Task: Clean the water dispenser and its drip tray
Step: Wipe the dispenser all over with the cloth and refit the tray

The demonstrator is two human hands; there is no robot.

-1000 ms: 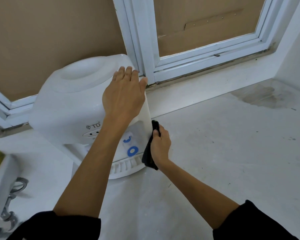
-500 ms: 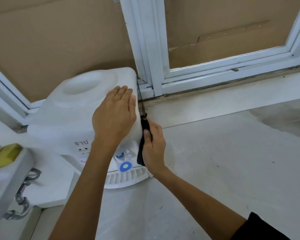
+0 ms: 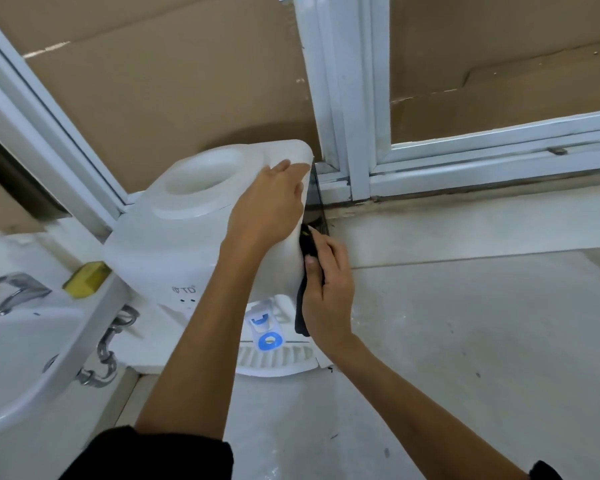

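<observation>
Since the earlier frames, both hands have climbed the dispenser: the left hand (image 3: 269, 206) has shifted from the front shoulder to the top right edge, and the right hand (image 3: 328, 289) with its cloth has risen from near the tray to the upper side panel.

Water dispenser (image 3: 187, 237): white countertop unit, centre left of frame, standing on a pale counter (image 3: 465, 341) against a window frame (image 3: 343, 98). Round bottle well open on top. Logo and small dark marks on the front face.

Blue tap (image 3: 267, 336): lower front, below the logo, above the tray.

Drip tray (image 3: 278, 360): white, slotted, at the base of the unit, lower centre of frame.

Left hand: laid over the top right corner of the dispenser, fingers close together and bent over the edge, thumb side hidden.

Right hand: against the right side panel, fingers pressed together and folded round the cloth, thumb lying along the panel edge.

Dark cloth (image 3: 303, 306): black, held between right palm and side panel, hanging down toward the tap level.

Cardboard sheets (image 3: 170, 81): brown, behind the window frame, upper half of frame.

Sink (image 3: 25, 358): white, lower left, with a chrome faucet (image 3: 11, 292) and chrome drain pipe (image 3: 108, 344) beneath.

Yellow sponge (image 3: 85, 278): on the sink ledge, just left of the dispenser.

Black sleeves: bottom edge of frame.
</observation>
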